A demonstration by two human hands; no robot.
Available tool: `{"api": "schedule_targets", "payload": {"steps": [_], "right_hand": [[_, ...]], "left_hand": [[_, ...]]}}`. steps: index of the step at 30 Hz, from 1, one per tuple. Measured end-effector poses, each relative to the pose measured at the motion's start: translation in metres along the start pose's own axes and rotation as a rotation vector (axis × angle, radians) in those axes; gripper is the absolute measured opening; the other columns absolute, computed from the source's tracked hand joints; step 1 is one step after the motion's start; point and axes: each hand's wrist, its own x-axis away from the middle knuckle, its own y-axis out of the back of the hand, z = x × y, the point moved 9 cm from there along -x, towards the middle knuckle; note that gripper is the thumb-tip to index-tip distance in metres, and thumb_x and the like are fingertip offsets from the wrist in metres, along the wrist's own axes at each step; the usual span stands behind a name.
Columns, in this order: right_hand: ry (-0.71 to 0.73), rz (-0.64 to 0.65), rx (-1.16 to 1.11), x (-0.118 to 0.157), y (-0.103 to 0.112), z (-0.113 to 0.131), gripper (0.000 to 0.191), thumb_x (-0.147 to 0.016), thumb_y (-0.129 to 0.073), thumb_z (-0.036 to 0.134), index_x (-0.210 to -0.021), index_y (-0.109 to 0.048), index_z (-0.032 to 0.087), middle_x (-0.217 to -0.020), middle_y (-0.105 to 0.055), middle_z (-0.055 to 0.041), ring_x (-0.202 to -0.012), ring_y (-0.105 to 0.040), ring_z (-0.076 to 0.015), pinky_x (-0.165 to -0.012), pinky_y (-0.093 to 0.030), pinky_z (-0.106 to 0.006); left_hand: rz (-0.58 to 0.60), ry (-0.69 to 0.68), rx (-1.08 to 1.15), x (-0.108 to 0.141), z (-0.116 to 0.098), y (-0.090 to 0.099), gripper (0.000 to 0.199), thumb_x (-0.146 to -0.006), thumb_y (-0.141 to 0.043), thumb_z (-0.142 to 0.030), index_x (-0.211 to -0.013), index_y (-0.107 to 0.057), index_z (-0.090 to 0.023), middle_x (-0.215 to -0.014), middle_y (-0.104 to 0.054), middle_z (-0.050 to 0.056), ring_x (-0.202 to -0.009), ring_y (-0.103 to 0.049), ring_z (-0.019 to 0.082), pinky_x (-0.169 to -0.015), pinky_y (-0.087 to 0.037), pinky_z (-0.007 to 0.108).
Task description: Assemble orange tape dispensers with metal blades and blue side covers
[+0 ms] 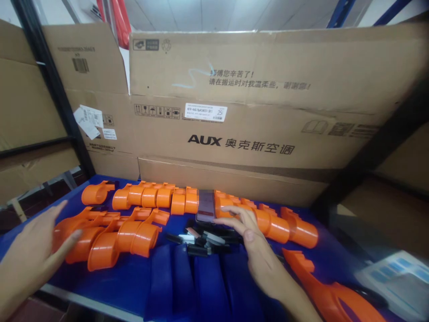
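Observation:
My left hand [35, 252] is at the left side, thumb and fingers spread apart beside a group of orange plastic ring-shaped parts [103, 250]. It overlaps the leftmost of them in view; whether it touches them I cannot tell. My right hand [253, 239] reaches to the middle with fingers stretched out and nothing visible in it. Its fingertips are at the lower right edge of a phone [206, 206], which leans against a back row of orange ring-shaped parts [157, 197]. Below the phone lies a pile of small black, white and grey pieces [203, 239].
Blue straps or folded strips [182, 281] lie at the front of the blue surface [134, 286]. A large orange part [331, 295] and a white-and-blue box [398, 277] are at the right. Behind stands a cardboard wall [251, 120] between dark posts [53, 85].

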Motion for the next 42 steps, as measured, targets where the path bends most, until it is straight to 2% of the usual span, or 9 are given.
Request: {"api": "schedule_targets", "payload": {"steps": [1, 4, 6, 9, 12, 18, 24, 32, 42], "right_hand": [[0.001, 0.003, -0.008, 0.0, 0.0, 0.0, 0.061, -0.106, -0.015, 0.057, -0.131, -0.066, 0.035, -0.142, -0.05, -0.0085, -0.136, -0.047, -0.031, -0.115, -0.04, -0.06], [0.006, 0.02, -0.03, -0.001, -0.002, 0.0, 0.063, -0.105, -0.014, 0.059, -0.13, -0.067, 0.035, -0.141, -0.049, -0.0087, -0.136, -0.045, -0.0315, -0.115, -0.037, -0.062], [-0.001, 0.029, -0.036, -0.001, -0.003, 0.0, 0.064, -0.105, -0.014, 0.061, -0.13, -0.067, 0.035, -0.141, -0.049, -0.0086, -0.135, -0.045, -0.0317, -0.115, -0.036, -0.063], [-0.017, 0.04, -0.042, -0.002, -0.003, -0.001, 0.063, -0.105, -0.015, 0.061, -0.13, -0.066, 0.035, -0.14, -0.049, -0.0086, -0.134, -0.045, -0.0317, -0.115, -0.035, -0.063], [-0.024, 0.036, -0.049, -0.001, -0.002, -0.001, 0.058, -0.106, -0.018, 0.059, -0.129, -0.065, 0.036, -0.14, -0.049, -0.0077, -0.135, -0.045, -0.0312, -0.115, -0.034, -0.063], [-0.008, 0.026, -0.034, 0.0, 0.0, 0.003, 0.056, -0.106, -0.02, 0.059, -0.127, -0.066, 0.037, -0.139, -0.051, -0.0064, -0.133, -0.046, -0.0309, -0.114, -0.034, -0.061], [-0.011, 0.018, -0.03, -0.001, 0.003, 0.004, 0.057, -0.106, -0.018, 0.058, -0.127, -0.067, 0.036, -0.137, -0.051, -0.0064, -0.132, -0.047, -0.03, -0.113, -0.036, -0.057], [0.001, 0.03, -0.029, 0.0, 0.003, 0.006, 0.054, -0.107, -0.02, 0.056, -0.127, -0.066, 0.035, -0.138, -0.05, -0.0064, -0.134, -0.045, -0.0293, -0.113, -0.034, -0.055], [0.027, 0.016, -0.008, 0.0, 0.004, 0.009, 0.049, -0.108, -0.024, 0.049, -0.124, -0.067, 0.032, -0.135, -0.053, -0.0079, -0.131, -0.047, -0.0291, -0.11, -0.037, -0.054]], "left_hand": [[-0.017, -0.141, 0.025, -0.002, -0.026, 0.004, 0.082, -0.09, -0.056, -0.056, -0.159, -0.021, -0.028, -0.164, -0.04, 0.01, -0.145, -0.042, 0.038, -0.119, -0.032, 0.053], [0.127, -0.59, 0.137, 0.006, -0.119, 0.0, 0.083, -0.087, -0.066, -0.046, -0.16, -0.025, -0.038, -0.163, -0.042, 0.003, -0.146, -0.042, 0.035, -0.121, -0.033, 0.051], [0.203, -0.711, 0.14, 0.009, -0.16, -0.009, 0.083, -0.085, -0.069, -0.043, -0.159, -0.03, -0.037, -0.162, -0.043, 0.004, -0.147, -0.041, 0.036, -0.12, -0.032, 0.054], [0.242, -0.761, 0.143, 0.009, -0.191, -0.024, 0.086, -0.084, -0.068, -0.029, -0.16, -0.029, -0.035, -0.162, -0.043, 0.005, -0.149, -0.037, 0.036, -0.121, -0.03, 0.058], [0.249, -0.785, 0.167, 0.01, -0.2, -0.033, 0.084, -0.083, -0.065, -0.017, -0.158, -0.033, -0.039, -0.158, -0.049, 0.002, -0.146, -0.042, 0.034, -0.121, -0.029, 0.059], [0.207, -0.763, 0.194, 0.012, -0.206, -0.03, 0.08, -0.085, -0.067, -0.025, -0.158, -0.034, -0.034, -0.156, -0.052, 0.006, -0.142, -0.047, 0.037, -0.12, -0.031, 0.06], [0.192, -0.818, 0.185, 0.014, -0.205, -0.031, 0.085, -0.083, -0.065, -0.017, -0.159, -0.031, -0.033, -0.155, -0.053, 0.007, -0.139, -0.049, 0.035, -0.114, -0.042, 0.055], [0.165, -0.844, 0.112, 0.028, -0.206, -0.022, 0.09, -0.081, -0.062, -0.01, -0.161, -0.028, -0.034, -0.155, -0.05, 0.007, -0.141, -0.046, 0.036, -0.112, -0.044, 0.054], [-0.059, -0.943, 0.325, 0.059, -0.234, -0.017, 0.083, -0.079, -0.067, -0.008, -0.155, -0.042, -0.031, -0.151, -0.048, 0.013, -0.136, -0.047, 0.037, -0.11, -0.046, 0.056]]}}
